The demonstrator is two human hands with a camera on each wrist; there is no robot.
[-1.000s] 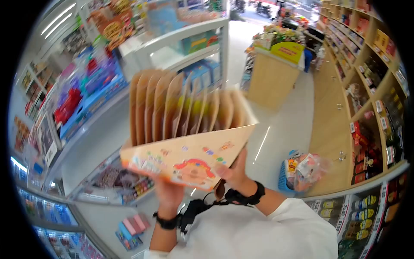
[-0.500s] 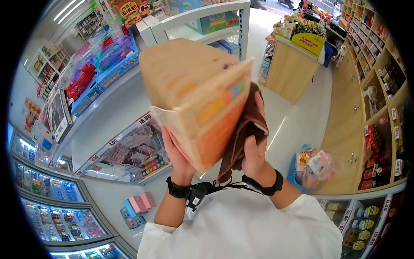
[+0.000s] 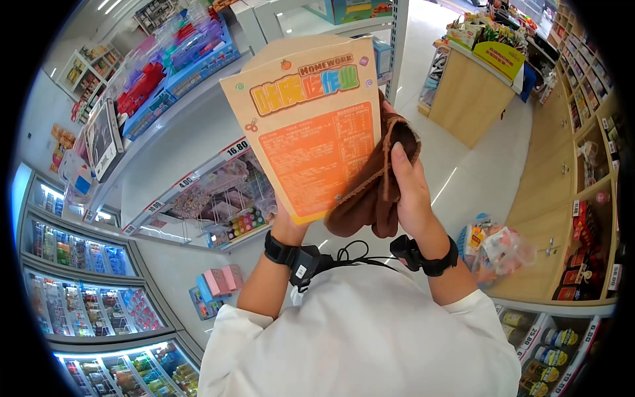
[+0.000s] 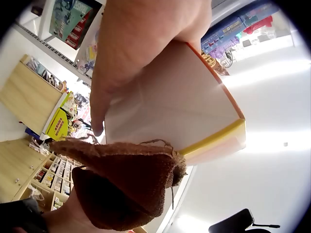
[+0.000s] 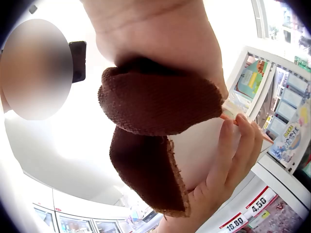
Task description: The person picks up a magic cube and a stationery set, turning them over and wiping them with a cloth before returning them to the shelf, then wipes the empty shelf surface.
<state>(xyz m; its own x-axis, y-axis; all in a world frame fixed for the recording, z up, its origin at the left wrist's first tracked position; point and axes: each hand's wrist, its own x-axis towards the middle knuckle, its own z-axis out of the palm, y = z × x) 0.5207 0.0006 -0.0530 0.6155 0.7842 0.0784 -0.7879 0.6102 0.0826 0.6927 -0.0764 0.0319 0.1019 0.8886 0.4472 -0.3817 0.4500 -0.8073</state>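
Note:
A tapered cardboard display box (image 3: 317,159) is held up in front of the chest, its orange text panel with the word HOMEWORK facing the person. My left hand (image 3: 289,225) grips it from below at the lower left; the right wrist view shows that hand's fingers (image 5: 243,141) spread along the box's pale underside. In my right hand (image 3: 413,188) is a brown cloth (image 3: 364,198), thumb on top, bunched against the box's right side. The cloth's folds (image 5: 160,104) hang below that hand in the right wrist view. The box's contents are hidden behind its printed panel.
A white shelf unit (image 3: 165,145) with price labels stands close on the left, lit drink coolers (image 3: 92,304) beyond it. Pink and blue boxes (image 3: 218,284) lie on the floor. A filled basket (image 3: 493,248) sits by wooden cabinets at right; a wooden counter (image 3: 463,99) stands ahead.
The box has turned from its cartoon side, with a row of packets showing, to its orange text panel, and now stands more upright. The brown cloth has come into fuller view in the right hand.

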